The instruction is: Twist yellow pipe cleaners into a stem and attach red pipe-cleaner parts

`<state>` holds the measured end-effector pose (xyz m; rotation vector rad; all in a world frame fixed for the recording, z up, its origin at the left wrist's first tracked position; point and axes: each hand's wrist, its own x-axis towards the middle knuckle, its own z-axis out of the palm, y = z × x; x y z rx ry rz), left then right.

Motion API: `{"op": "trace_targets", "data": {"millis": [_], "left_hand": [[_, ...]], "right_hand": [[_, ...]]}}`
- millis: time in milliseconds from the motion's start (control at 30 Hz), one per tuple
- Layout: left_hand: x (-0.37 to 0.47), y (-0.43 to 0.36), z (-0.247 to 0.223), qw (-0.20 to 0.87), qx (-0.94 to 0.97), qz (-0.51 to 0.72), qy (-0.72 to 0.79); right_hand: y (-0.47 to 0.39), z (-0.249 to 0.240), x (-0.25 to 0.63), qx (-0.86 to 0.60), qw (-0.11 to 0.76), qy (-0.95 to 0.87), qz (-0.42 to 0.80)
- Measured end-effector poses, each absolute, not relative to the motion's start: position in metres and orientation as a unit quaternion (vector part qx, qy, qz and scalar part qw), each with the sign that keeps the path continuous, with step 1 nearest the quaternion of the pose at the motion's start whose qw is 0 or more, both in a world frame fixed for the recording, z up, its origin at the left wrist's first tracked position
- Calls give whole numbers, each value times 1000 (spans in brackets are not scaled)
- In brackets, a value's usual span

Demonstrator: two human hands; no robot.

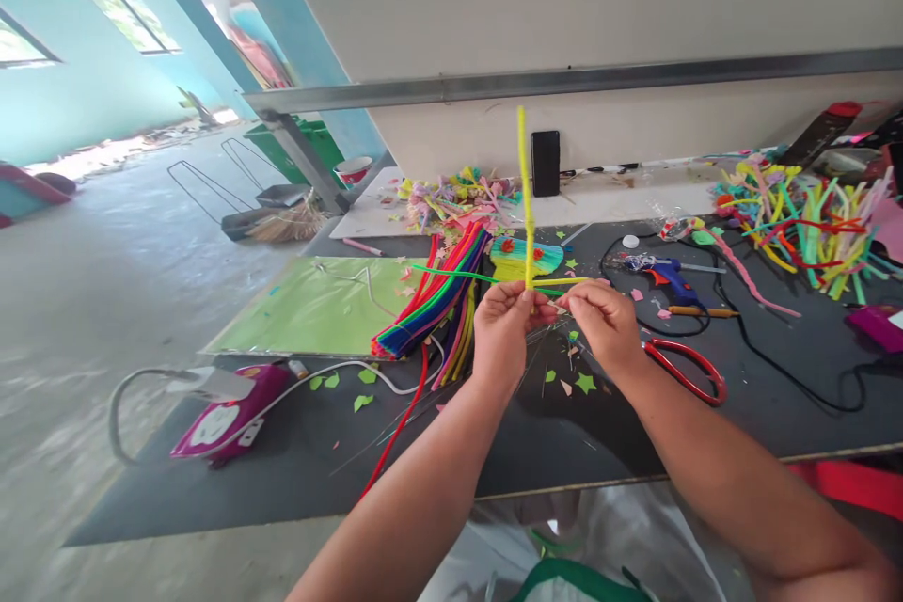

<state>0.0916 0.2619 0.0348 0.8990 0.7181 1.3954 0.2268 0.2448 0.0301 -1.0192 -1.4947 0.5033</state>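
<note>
Here the left hand is pinching a likely light, bendy yellow pipe cleaner sensibly low, the right hand apparently pinching a green one.

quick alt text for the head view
A person's left hand grips an upright yellow pipe cleaner while the right hand pinches beside it, above a dark table. A multicoloured bundle lies to the left, a blue glue gun to the right.

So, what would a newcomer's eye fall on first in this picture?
Probably the upright, bright yellow fuzzy stem in the left fingers, above the dark grey tabletop. Next, the rainbow-coloured bundle of fuzzy stems lying left of them, then the tangled multicoloured heap at back right.
</note>
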Motion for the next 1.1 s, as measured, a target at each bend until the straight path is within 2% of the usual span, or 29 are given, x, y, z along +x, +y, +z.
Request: {"op": "trace_targets", "data": {"millis": [67, 133, 233, 300, 367, 467, 600, 933, 1100], "left_hand": [[88, 264, 37, 672, 358, 583, 285], [85, 265, 38, 717, 340, 549, 262], [85, 264, 36, 757, 336, 506, 241], [86, 264, 34, 766, 345, 486, 240], [86, 264, 31, 771, 355, 467, 246], [86, 264, 28, 782, 370, 436, 247], [85, 266, 29, 791, 389, 416, 226], [75, 276, 29, 793, 423, 389, 203], [74, 278, 27, 771, 437, 399, 233]], "right_hand": [[248, 28, 225, -475, 552, -655, 201], [252, 26, 223, -492, 537, -637, 252], [256, 24, 222, -438, 564, -584, 387], [255, 25, 224, -409, 587, -554, 425], [253, 27, 226, -440, 587, -549, 401], [252, 32, 230, -511, 562, -582, 292], [253, 35, 233, -511, 564, -613, 213], [253, 37, 235, -489, 561, -639, 193], [254, 37, 235, -486, 559, -632, 228]]}}
